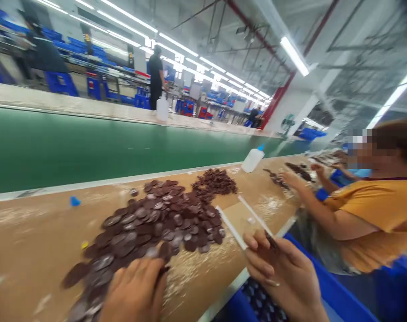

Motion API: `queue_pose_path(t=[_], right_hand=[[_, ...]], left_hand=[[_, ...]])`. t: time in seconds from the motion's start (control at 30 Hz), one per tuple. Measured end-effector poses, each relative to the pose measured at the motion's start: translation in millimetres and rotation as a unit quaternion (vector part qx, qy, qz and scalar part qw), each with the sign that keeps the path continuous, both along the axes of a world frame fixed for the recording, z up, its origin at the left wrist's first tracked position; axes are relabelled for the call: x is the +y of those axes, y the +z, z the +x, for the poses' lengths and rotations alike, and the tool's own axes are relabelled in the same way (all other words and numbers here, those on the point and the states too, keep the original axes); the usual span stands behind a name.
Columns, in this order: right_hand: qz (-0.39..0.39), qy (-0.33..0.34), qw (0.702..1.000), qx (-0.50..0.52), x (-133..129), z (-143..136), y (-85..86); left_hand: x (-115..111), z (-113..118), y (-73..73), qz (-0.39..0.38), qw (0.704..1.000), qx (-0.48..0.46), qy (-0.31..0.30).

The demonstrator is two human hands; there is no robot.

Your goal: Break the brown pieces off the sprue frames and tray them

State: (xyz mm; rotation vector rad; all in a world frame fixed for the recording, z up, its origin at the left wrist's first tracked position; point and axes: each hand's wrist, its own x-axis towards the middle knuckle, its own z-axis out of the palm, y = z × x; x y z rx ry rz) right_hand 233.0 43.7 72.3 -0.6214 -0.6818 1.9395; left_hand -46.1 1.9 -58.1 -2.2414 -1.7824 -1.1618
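Brown flat discs point(139, 223) of mixed sizes lie in a large pile on the brown tabletop. My left hand point(136, 286) is at the near side of this pile, its thumb and forefinger closed on a dark brown disc point(164, 251). To the right, my right hand point(284, 273) is turned partly palm up with curled fingers. It grips two slim white strips point(230, 227) that point away from me like the arms of tongs; whether they join is hidden. A small dark brown piece point(272, 242) shows at the fingers of that hand.
Smaller brown pieces point(216, 183) lie behind the discs. A white bottle point(253, 160) with a blue tip stands beyond, before a green conveyor belt point(72, 145). A blue bin point(324, 286) is below right. A co-worker in an orange shirt point(374, 214) sits at right.
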Motion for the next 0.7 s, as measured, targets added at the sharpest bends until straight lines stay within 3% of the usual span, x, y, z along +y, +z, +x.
queue_pose_path(t=[0.07,0.13,0.27,0.4,0.53,0.7], right_hand=[[-0.005,-0.018,0.996,-0.088,-3,-8,-8.6],[-0.008,-0.011,0.989,-0.145,-4,-16,-17.4],[0.004,0.015,0.987,-0.160,-7,-30,-29.3],[0.008,0.053,0.986,-0.155,-10,-39,-35.8],[0.003,0.043,0.988,-0.145,-10,-47,-40.7],[-0.008,0.051,0.991,-0.124,-11,-60,-47.3]], left_hand=[[-4,4,17.2,-0.066,0.993,-0.098,-0.013],[-5,7,31.2,-0.095,0.987,-0.132,-0.012],[-6,9,50.3,-0.135,0.954,-0.268,-0.013],[-7,10,53.8,-0.156,0.913,-0.376,-0.028],[-6,12,50.3,-0.199,0.870,-0.451,-0.020],[-7,15,53.0,-0.232,0.779,-0.579,-0.061]])
